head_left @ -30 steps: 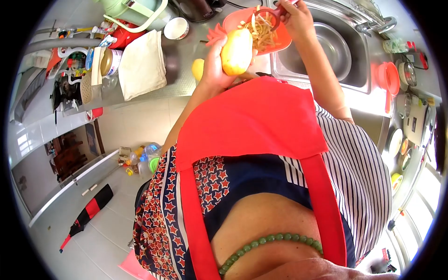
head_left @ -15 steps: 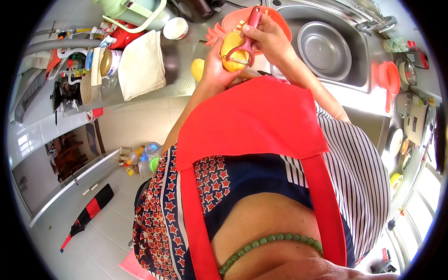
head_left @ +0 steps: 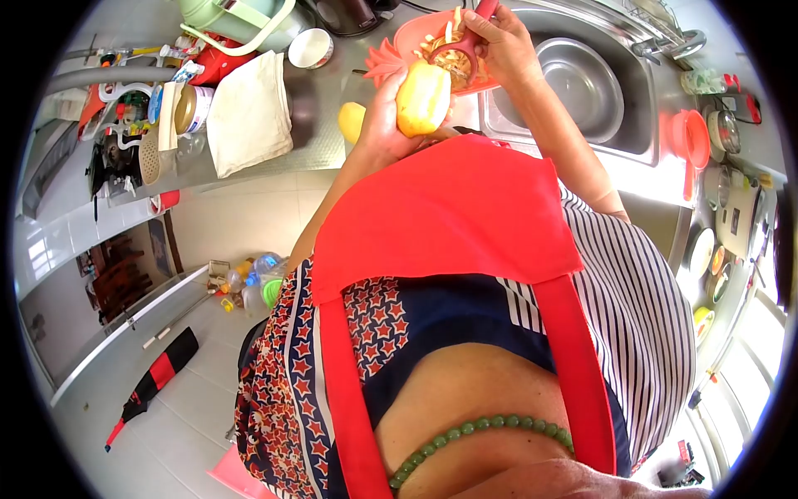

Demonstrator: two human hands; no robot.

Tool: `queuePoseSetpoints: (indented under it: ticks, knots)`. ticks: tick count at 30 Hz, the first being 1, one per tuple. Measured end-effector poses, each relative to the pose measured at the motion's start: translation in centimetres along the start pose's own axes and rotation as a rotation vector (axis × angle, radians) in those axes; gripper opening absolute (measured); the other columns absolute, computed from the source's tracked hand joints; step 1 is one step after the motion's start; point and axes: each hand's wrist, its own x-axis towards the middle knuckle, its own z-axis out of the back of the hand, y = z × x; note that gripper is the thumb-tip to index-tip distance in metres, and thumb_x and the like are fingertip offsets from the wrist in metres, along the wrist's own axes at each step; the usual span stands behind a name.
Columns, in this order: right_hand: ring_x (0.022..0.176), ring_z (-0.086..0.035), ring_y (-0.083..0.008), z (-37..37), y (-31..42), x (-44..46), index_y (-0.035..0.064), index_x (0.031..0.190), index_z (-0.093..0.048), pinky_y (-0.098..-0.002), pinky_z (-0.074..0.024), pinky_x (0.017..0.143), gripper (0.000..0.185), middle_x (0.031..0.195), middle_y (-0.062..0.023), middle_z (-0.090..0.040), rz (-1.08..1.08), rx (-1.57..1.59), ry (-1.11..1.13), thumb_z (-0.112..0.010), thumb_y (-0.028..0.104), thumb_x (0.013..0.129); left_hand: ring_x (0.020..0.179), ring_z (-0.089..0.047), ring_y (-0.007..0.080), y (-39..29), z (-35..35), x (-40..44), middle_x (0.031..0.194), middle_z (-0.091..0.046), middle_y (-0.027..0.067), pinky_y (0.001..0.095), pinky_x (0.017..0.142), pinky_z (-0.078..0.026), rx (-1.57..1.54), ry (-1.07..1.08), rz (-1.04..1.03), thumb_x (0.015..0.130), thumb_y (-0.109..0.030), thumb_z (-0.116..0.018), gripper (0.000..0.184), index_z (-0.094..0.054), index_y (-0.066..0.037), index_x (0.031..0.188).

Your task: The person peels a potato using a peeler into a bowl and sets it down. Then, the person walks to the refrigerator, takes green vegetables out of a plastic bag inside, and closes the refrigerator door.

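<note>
My left hand [head_left: 385, 125] is wrapped round a yellow mango [head_left: 423, 101], which has pale peeled stripes along its upper side. In my right hand [head_left: 509, 51] is a red Y-shaped peeler [head_left: 465, 46], its head held over a coral-red basket [head_left: 407, 35] with a leaf-shaped end. Strips of peel [head_left: 449, 60] lie in the basket. The peeler is just beyond the far end of the mango, apart from it. Another yellow mango [head_left: 352, 122] rests on the steel counter, left of my left hand.
Right of the basket, a round metal basin [head_left: 579, 91] sits in the steel sink [head_left: 640, 133]. A cream cloth [head_left: 248, 116] hangs over the counter edge at left, near a white cup [head_left: 311, 50] and a green kettle-like jug [head_left: 241, 21]. A red ladle-like strainer [head_left: 690, 141] stands at right.
The peeler has moved off the mango, away from me, to over the basket. The mango has turned in my left hand and now shows more pale, peeled surface.
</note>
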Motion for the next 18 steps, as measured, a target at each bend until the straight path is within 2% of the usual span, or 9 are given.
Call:
queuePoseSetpoints:
  ticks: [6, 10, 12, 15, 18]
  knots:
    - [0.063, -0.058, -0.0118, -1.7, 0.4, -1.2, 0.0039, 0.092, -0.055, -0.0225, -0.0482, 0.057, 0.004, 0.075, -0.0038, -0.06, 0.025, 0.058, -0.028, -0.056, 0.005, 0.088, 0.095, -0.059, 0.0312, -0.2, -0.2, 0.5, 0.108, -0.06, 0.0158, 0.0432, 0.077, -0.05, -0.022, -0.011, -0.011, 0.095, -0.039, -0.037, 0.044, -0.051, -0.003, 0.116]
    - [0.061, -0.057, -0.0055, -2.4, -0.3, -2.4, 0.0017, 0.104, -0.052, -0.0161, -0.0437, 0.047, 0.024, 0.084, -0.0041, -0.062, -0.104, -0.218, 0.059, -0.061, 0.017, 0.089, 0.098, -0.058, 0.0271, -0.1, -1.8, 0.2, 0.112, -0.06, 0.0104, 0.0429, 0.082, -0.048, -0.087, -0.134, -0.058, 0.094, -0.037, -0.041, 0.038, -0.052, -0.008, 0.118]
    - [0.064, -0.057, -0.0054, -3.8, 0.0, -3.6, 0.0019, 0.106, -0.051, -0.0165, -0.044, 0.05, 0.025, 0.084, -0.0036, -0.062, -0.111, -0.204, 0.02, -0.061, 0.017, 0.088, 0.099, -0.058, 0.0258, -0.2, -1.4, 0.2, 0.112, -0.06, 0.0085, 0.0434, 0.084, -0.048, -0.113, -0.133, -0.026, 0.094, -0.037, -0.043, 0.038, -0.051, -0.01, 0.118]
    - [0.068, -0.057, -0.0057, -4.4, 0.0, -3.9, 0.0022, 0.107, -0.05, -0.0183, -0.0455, 0.055, 0.027, 0.086, -0.003, -0.061, -0.095, -0.27, 0.024, -0.062, 0.017, 0.088, 0.1, -0.057, 0.0271, -0.1, -1.1, 0.2, 0.113, -0.058, 0.0102, 0.0449, 0.083, -0.048, -0.132, -0.176, -0.016, 0.094, -0.037, -0.04, 0.04, -0.05, -0.007, 0.12]
    - [0.068, -0.057, -0.0113, -3.6, -0.6, -3.7, 0.0, 0.096, -0.052, -0.0229, -0.0458, 0.057, 0.025, 0.079, -0.0067, -0.061, -0.089, -0.253, 0.034, -0.066, 0.017, 0.084, 0.099, -0.057, 0.0279, 0.0, -0.6, 0.4, 0.112, -0.058, 0.0117, 0.045, 0.081, -0.049, -0.136, -0.154, -0.009, 0.095, -0.036, -0.038, 0.041, -0.05, -0.006, 0.12]
